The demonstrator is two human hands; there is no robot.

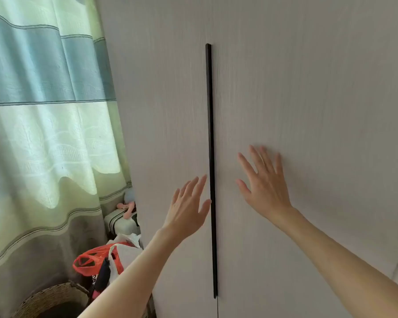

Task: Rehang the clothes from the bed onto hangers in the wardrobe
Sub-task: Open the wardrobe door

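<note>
Pale wood-grain wardrobe (285, 76) doors fill most of the view, shut, with a long thin black handle strip (211, 171) running down the seam between them. Both hands are raised toward these doors with bare forearms reaching in from the bottom edge. The right hand (263, 180) has its fingers straight and spread, the palm facing the right-hand door just to the right of the strip; it looks flat against the panel or very close to it, and the slight blur makes actual contact hard to judge. It holds nothing. The left hand (189, 206) is also spread with fingers straight and empty, lying over the left-hand door with its fingertips and thumb just beside the black strip; whether they touch the strip cannot be told. No clothes, hangers or bed show in this view, and the wardrobe's inside is hidden behind the closed doors. To the left of the wardrobe hangs a curtain (44, 111) with wavy bands of blue, pale green and grey, lit from behind. In the corner below it, near the left forearm, sit an orange mesh bag (90, 260) with white plastic bags (126, 244) beside it, a woven basket (53, 299) at the bottom edge, and farther back a pale case (120, 223) with a pink soft toy (128, 207) lying on top.
</note>
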